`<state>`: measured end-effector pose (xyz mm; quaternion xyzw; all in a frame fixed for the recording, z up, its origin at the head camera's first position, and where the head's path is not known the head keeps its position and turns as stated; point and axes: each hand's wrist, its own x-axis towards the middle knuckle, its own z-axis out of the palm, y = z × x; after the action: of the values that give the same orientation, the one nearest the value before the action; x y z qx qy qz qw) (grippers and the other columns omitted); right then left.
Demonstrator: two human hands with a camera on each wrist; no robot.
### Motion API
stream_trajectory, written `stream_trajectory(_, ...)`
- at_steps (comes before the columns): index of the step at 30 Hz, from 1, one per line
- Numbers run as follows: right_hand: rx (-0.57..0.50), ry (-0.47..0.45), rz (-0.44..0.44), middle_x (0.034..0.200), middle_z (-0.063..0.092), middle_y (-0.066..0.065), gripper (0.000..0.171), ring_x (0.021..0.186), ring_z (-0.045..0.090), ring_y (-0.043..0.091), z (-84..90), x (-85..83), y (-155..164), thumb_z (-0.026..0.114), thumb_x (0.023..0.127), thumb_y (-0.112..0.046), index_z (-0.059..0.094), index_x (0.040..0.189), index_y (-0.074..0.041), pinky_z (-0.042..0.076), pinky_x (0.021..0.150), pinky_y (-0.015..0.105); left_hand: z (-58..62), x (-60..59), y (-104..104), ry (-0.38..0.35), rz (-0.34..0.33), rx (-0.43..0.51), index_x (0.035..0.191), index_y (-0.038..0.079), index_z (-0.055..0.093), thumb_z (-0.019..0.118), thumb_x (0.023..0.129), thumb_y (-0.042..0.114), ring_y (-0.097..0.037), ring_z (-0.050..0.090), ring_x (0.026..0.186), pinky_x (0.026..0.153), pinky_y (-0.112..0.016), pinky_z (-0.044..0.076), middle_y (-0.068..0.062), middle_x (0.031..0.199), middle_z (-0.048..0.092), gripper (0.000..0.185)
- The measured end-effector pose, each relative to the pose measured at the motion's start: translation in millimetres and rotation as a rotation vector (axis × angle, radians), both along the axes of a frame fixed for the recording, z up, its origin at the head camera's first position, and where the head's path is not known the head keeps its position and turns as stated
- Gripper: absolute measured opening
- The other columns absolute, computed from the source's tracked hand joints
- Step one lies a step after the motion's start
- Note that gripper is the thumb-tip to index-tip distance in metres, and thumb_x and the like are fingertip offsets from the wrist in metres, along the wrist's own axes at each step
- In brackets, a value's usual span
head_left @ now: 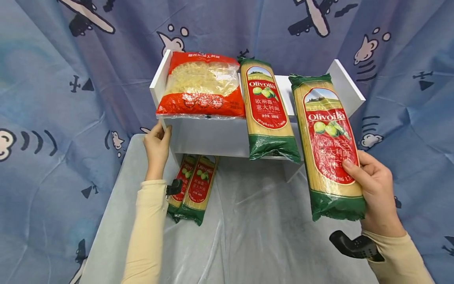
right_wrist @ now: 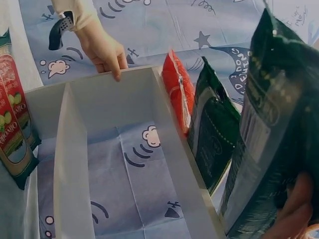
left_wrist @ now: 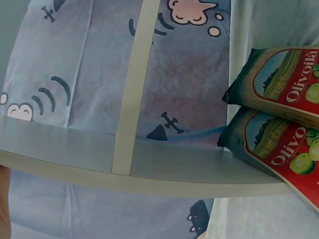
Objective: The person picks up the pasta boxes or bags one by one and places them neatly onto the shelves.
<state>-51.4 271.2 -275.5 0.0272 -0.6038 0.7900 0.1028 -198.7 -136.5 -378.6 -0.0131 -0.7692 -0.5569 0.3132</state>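
A white shelf [head_left: 209, 138] stands on the table. On its top lie a red bag of short pasta [head_left: 202, 85] and a green-ended Olivoilà spaghetti pack [head_left: 267, 106]. My right hand [head_left: 358, 177] grips a second spaghetti pack [head_left: 328, 146] by its lower end, and its upper end reaches the shelf top at the right. My left hand [head_left: 157, 138] holds the front edge of the shelf's left wall. From the right wrist, the held pack [right_wrist: 269, 124] is nearest, then the lying pack [right_wrist: 214, 124], the red bag [right_wrist: 177, 92] and the left hand [right_wrist: 107, 50].
Two more spaghetti packs [head_left: 196, 185] lie side by side on the table, half under the shelf; the left wrist view has them [left_wrist: 284, 99] beside the shelf board [left_wrist: 149, 169]. A pale cloth [head_left: 248, 236] covers the table. A blue cartoon backdrop [head_left: 53, 118] surrounds it.
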Motion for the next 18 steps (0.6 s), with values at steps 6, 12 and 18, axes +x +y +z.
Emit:
stream_trajectory(6, -0.081, -0.088, 0.042, 0.086, 0.071, 0.013, 0.022, 0.065, 0.069, 0.020, 11.3, -14.8, 4.4, 0.049, 0.095, 0.004, 0.064, 0.110, 0.001, 0.053, 0.056, 0.028, 1.4, -1.1, 1.0, 0.014, -0.003, 0.011, 0.103, -0.006, 0.069, 0.061, 0.090, 0.003, -0.003, 0.035, 0.050, 0.049, -0.019, 0.029, -0.005, 0.056, 0.047, 0.017)
stream_trajectory(12, -0.018, -0.196, 0.043, 0.081, 0.071, 0.010, 0.016, 0.061, 0.068, 0.020, 24.6, -31.9, 6.4, 0.055, 0.093, -0.001, 0.068, 0.103, -0.004, 0.053, 0.053, 0.028, 1.1, -1.6, 0.4, 0.002, 0.001, 0.005, 0.098, -0.007, 0.068, 0.061, 0.091, 0.005, -0.004, 0.032, 0.048, 0.048, -0.020, 0.026, 0.001, 0.053, 0.039, 0.016)
stream_trajectory(18, 0.014, -0.240, -0.003, 0.083, 0.071, 0.008, 0.014, 0.061, 0.068, 0.019, 34.2, -45.9, 4.7, 0.061, 0.092, -0.009, 0.070, 0.102, -0.006, 0.053, 0.053, 0.027, 0.7, 0.6, 0.8, -0.006, -0.008, 0.021, 0.105, -0.003, 0.070, 0.061, 0.091, 0.004, -0.004, 0.035, 0.049, 0.049, -0.020, 0.029, 0.000, 0.055, 0.047, 0.018)
